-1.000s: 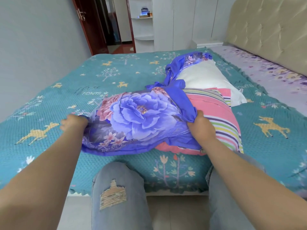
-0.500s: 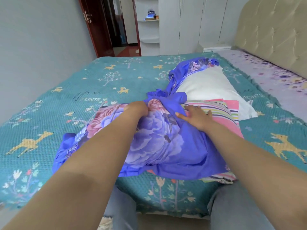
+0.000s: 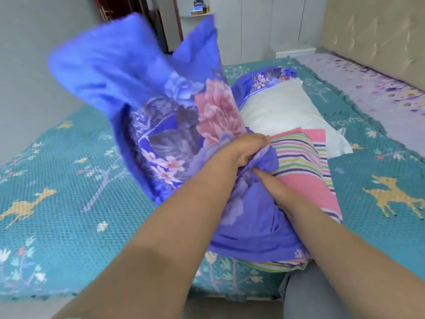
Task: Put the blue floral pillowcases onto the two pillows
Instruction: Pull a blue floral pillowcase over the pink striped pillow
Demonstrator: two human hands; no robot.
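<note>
Pillowcase [image 3: 165,125]: thin, soft, light; billows up at left, blurred. Bunched near end lies over striped pillow [image 3: 301,171] at near edge of bed [image 3: 57,203]. Likely to slip and crease; best taken at the open hem, one corner per hand. Left hand [image 3: 247,149] reached forward, fingers clenched on gathered cloth. Right hand [image 3: 273,184] low beside it, palm down, tucked into the folds; grip there cannot be told. Second case [image 3: 264,81] part-way on white pillow [image 3: 282,111], far right.
</note>
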